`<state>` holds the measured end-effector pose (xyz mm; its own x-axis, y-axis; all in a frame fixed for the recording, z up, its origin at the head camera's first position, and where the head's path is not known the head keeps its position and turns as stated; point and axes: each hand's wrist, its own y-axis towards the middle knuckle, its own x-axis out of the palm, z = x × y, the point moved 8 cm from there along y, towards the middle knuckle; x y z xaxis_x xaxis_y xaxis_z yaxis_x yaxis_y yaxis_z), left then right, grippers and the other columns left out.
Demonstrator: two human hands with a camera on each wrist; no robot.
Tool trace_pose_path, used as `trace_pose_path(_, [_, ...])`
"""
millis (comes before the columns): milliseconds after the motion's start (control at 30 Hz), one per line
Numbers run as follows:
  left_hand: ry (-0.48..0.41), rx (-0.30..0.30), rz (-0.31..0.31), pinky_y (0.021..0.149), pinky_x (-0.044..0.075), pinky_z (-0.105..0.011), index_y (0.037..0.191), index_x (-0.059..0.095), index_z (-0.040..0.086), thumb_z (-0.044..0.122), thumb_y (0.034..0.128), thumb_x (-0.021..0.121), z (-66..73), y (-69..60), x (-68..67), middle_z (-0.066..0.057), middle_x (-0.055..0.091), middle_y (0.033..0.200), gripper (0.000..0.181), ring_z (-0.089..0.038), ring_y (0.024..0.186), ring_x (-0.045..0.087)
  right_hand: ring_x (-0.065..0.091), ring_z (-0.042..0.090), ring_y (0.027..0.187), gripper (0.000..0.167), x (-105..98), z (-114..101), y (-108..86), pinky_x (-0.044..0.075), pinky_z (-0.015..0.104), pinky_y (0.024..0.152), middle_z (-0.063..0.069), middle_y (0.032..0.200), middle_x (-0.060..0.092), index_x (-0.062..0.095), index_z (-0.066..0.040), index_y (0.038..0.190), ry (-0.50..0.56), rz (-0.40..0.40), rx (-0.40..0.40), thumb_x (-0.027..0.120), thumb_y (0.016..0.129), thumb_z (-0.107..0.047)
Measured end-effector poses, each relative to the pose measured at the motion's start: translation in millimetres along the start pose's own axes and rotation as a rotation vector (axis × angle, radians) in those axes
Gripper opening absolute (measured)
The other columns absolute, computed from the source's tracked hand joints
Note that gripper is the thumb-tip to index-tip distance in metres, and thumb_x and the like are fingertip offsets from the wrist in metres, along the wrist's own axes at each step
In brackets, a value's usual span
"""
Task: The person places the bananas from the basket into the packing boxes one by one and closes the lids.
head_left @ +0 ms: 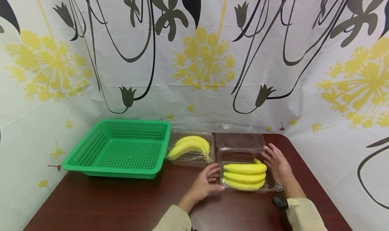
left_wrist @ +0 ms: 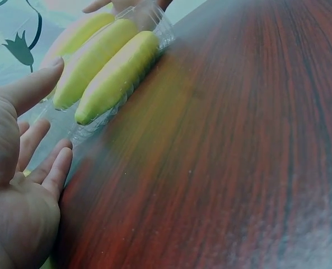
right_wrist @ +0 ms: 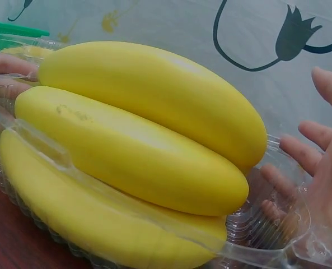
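Note:
A bunch of yellow bananas (head_left: 244,177) lies in a clear plastic clamshell box (head_left: 271,187), its lid (head_left: 240,141) folded back toward the wall. My left hand (head_left: 204,183) is at the box's left side, fingers spread and fairly straight. On the opposite side, my right hand (head_left: 278,165) has its fingers loosely extended along the right wall. In the right wrist view the bananas (right_wrist: 132,129) fill the box, and the right hand (right_wrist: 317,162) grips nothing. The left wrist view has the left hand (left_wrist: 26,174) beside the box's near left corner, thumb raised.
A second clear box (head_left: 174,156) with bananas (head_left: 191,146) stands to the left of the first. Farther left is a green plastic basket (head_left: 117,172). Everything rests on a dark red wooden table (head_left: 121,204), with a patterned sheet (head_left: 206,106) behind it.

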<state>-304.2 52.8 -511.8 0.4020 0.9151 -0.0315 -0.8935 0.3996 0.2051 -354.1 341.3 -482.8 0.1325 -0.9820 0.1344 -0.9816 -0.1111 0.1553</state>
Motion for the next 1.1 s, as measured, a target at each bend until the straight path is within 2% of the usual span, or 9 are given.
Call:
trace_pose_path(133, [-0.004, 0.006, 0.005, 0.1, 0.043, -0.046, 0.145, 0.04, 0.002, 0.0, 0.0762, 0.08, 0.8, 0.4, 0.4, -0.013, 0.053, 0.139, 0.08, -0.032, 0.118, 0.054, 0.05, 0.007, 0.121, 0.034, -3.1, -0.7, -0.1, 0.033, 0.03, 0.099, -0.011, 0.142, 0.046, 0.035, -0.033, 0.14, 0.04, 0.038, 0.007, 0.029, 0.107, -0.036])
trace_pose_path(267, [-0.005, 0.003, 0.013, 0.1, 0.042, -0.048, 0.145, 0.04, 0.0, -0.003, 0.0757, 0.08, 1.8, 0.7, 0.5, -0.015, 0.053, 0.139, 0.08, -0.034, 0.118, 0.053, 0.054, 0.008, 0.117, 0.029, -4.8, -2.4, 0.5, 0.037, 0.027, 0.097, -0.013, 0.131, 0.054, 0.041, -0.032, 0.134, 0.09, 0.059, -0.019, 0.03, 0.107, -0.033])
trace_pose_path(533, [0.004, 0.005, 0.022, 0.1, 0.041, -0.05, 0.144, 0.039, -0.003, -0.003, 0.0754, 0.079, 1.4, 1.3, 1.1, -0.02, 0.053, 0.137, 0.079, -0.038, 0.118, 0.053, 0.054, 0.008, 0.111, 0.032, -8.2, -3.6, 1.1, 0.035, 0.024, 0.094, -0.013, 0.119, 0.06, 0.043, -0.031, 0.137, 0.075, 0.107, -0.052, 0.031, 0.107, -0.031])
trace_pose_path(600, [0.001, 0.005, 0.024, 0.1, 0.042, -0.049, 0.144, 0.04, -0.001, -0.002, 0.0758, 0.08, 1.0, 0.7, 1.0, -0.018, 0.053, 0.138, 0.079, -0.037, 0.118, 0.053, 0.054, 0.007, 0.109, 0.037, -8.4, -3.4, 1.5, 0.036, 0.023, 0.094, -0.013, 0.116, 0.062, 0.041, -0.026, 0.142, 0.092, 0.118, -0.053, 0.032, 0.107, -0.03])
trace_pose_path(700, [-0.004, -0.001, 0.026, 0.1, 0.042, -0.048, 0.145, 0.041, 0.003, -0.001, 0.0762, 0.08, -0.1, 0.3, 0.8, -0.014, 0.054, 0.138, 0.079, -0.035, 0.118, 0.053, 0.055, 0.007, 0.107, 0.046, -8.5, -4.2, 1.9, 0.036, 0.021, 0.095, -0.013, 0.113, 0.065, 0.033, -0.012, 0.151, 0.104, 0.13, -0.07, 0.034, 0.107, -0.029])
trace_pose_path(800, [-0.007, 0.002, 0.023, 0.1, 0.042, -0.047, 0.145, 0.041, 0.004, -0.001, 0.0767, 0.08, 1.3, -0.4, 0.8, -0.013, 0.054, 0.138, 0.078, -0.034, 0.118, 0.053, 0.056, 0.006, 0.103, 0.054, -9.0, -5.7, 2.0, 0.035, 0.02, 0.096, -0.012, 0.11, 0.067, 0.026, 0.0, 0.152, 0.087, 0.154, -0.092, 0.037, 0.107, -0.029])
trace_pose_path(967, [0.004, 0.006, 0.014, 0.1, 0.042, -0.047, 0.145, 0.041, 0.004, -0.001, 0.0777, 0.079, 3.6, -1.3, 1.0, -0.011, 0.054, 0.138, 0.077, -0.033, 0.118, 0.053, 0.054, 0.007, 0.1, 0.057, -9.9, -6.1, 2.4, 0.036, 0.019, 0.094, -0.012, 0.107, 0.066, 0.03, 0.004, 0.15, 0.012, 0.193, -0.102, 0.039, 0.106, -0.031])
trace_pose_path(1100, [0.003, 0.002, 0.013, 0.1, 0.042, -0.047, 0.145, 0.042, 0.005, 0.0, 0.0784, 0.079, 4.7, -2.2, 0.5, -0.011, 0.054, 0.139, 0.076, -0.033, 0.118, 0.053, 0.051, 0.01, 0.104, 0.055, -10.2, -4.9, 3.5, 0.036, 0.019, 0.093, -0.012, 0.11, 0.063, 0.032, 0.003, 0.148, -0.028, 0.215, -0.093, 0.038, 0.106, -0.032])
